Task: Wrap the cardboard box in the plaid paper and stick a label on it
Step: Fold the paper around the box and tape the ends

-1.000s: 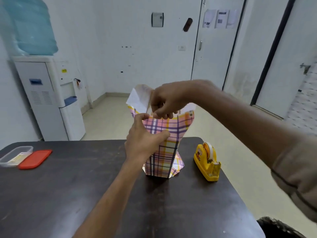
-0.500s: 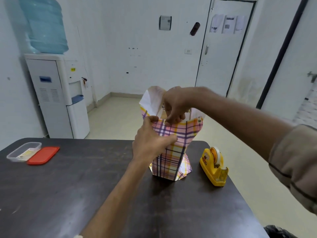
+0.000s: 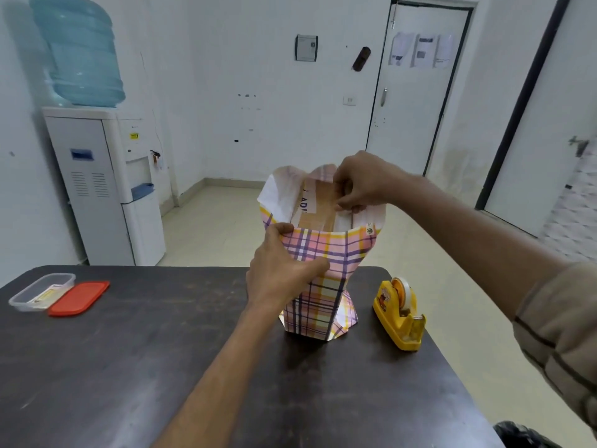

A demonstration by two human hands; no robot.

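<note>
**Nearly closed in: box on end inside a plaid sleeve**

Underfoot is a pale floor in a white-walled room, with a water dispenser (image 3: 97,189) carrying a blue bottle (image 3: 80,53) at the left wall and a white door (image 3: 416,92) with papers stuck on it at the back. A dark, scuffed table (image 3: 129,367) carries everything. At its far left corner a clear plastic container (image 3: 42,291) lies touching a red lid (image 3: 79,297). Near the right edge sits a yellow tape dispenser (image 3: 399,313).

The cardboard box (image 3: 318,205) stands close to the table's far edge, just left of the tape dispenser. Its long axis is vertical and its top end faces up, brown with a pale strip bearing partly hidden letters. The plaid paper (image 3: 326,253) wraps its sides and rises past the top as an open collar, white inside; folded corners flare out at the base.

The left hand (image 3: 281,273) grips the near side of the wrapped box, thumb at the paper's near rim. The right hand (image 3: 361,184), fingers curled, pinches the paper at the collar's far right side above the box top.
</note>
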